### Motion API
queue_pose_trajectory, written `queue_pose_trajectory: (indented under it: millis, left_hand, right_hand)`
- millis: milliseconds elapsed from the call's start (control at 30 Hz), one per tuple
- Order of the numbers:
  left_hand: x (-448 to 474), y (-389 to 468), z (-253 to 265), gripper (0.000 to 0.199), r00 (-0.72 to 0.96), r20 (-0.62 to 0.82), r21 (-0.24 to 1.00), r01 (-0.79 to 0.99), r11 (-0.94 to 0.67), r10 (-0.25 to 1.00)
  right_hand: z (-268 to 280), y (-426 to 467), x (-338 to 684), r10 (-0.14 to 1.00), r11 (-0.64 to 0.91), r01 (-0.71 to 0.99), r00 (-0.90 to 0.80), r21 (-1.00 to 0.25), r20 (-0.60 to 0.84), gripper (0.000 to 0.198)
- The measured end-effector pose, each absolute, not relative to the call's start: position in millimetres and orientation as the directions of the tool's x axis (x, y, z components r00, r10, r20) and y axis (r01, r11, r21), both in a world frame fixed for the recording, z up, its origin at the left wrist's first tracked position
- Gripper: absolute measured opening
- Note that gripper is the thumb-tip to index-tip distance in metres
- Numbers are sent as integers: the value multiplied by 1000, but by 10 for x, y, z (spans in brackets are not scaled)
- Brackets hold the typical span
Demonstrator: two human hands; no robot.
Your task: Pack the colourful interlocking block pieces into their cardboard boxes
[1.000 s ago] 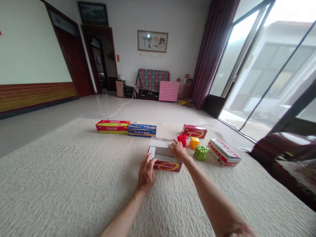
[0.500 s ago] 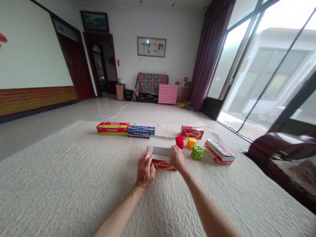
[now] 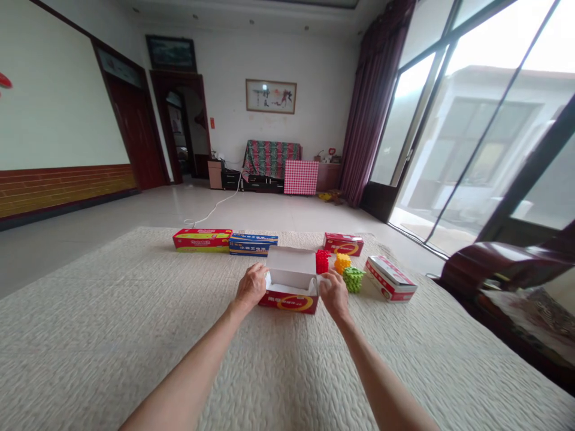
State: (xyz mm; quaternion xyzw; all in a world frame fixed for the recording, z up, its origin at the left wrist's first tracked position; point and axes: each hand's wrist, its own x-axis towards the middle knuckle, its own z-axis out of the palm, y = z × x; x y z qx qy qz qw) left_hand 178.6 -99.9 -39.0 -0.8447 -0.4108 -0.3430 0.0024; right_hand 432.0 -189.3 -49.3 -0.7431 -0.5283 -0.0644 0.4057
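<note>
A red cardboard box [image 3: 290,302] with a yellow swirl stands open in front of me, its white lid [image 3: 291,261] tilted up at the back. Its inside is white; I see no contents. At the box's left end, my left hand [image 3: 251,285] has its fingers closed on the side flap. My right hand [image 3: 333,293] pinches the white flap [image 3: 321,281] at the other end. Just beyond my right hand sit a red spiky block [image 3: 323,261], a yellow spiky block [image 3: 342,262] and a green spiky block [image 3: 353,279].
Along the far part of the quilted mat [image 3: 157,335] lie a red-and-yellow box [image 3: 203,240], a blue box [image 3: 254,245] and another red box [image 3: 343,244]. A white-and-red box [image 3: 390,279] lies to the right. Dark wooden furniture [image 3: 476,266] borders the mat's right side.
Both hands have moved outward from the box's opening to its two ends, where they hold the side flaps. The lid still stands up, and the view has tilted slightly upward.
</note>
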Motion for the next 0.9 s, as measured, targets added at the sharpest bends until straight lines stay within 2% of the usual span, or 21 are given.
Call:
queue_pose_trajectory:
  millis: [100,200,367,500,600,733,900]
  left_hand:
    - [1686,-971,-346,28,404,555,261,746,-613,727]
    - [1665,-948,-295,26,440,519,231,754,-615,733]
    - [1790,-931,-225,28,539,458,211,707,-675,707]
    - [1867,-970,-240,24,514,414,214,747,-629,751]
    - [1886,-983,-287,28,496,369,223,773,-593,786]
    - [1911,-919,-355,40,496,347,254,768,-589,796]
    - [1934,-800,-446,45,479,389,297,744,-599,787]
  right_hand:
    - [-393,-1942,4291,785,-137,872,384,-469,485,26]
    - [-283,-1927,4249,853,-165,892,343,-420,394,23]
    - [-232,-1862,4157,902,-194,901,320,-389,290,35]
    - [-284,-1842,4108,916,-190,900,306,-393,258,55]
    - [-326,-1824,4108,917,-201,890,318,-409,241,62]
    - [-391,-1772,4126,912,-208,873,336,-441,234,63]
    - [-471,-1614,4154,887,-208,843,376,-496,267,52]
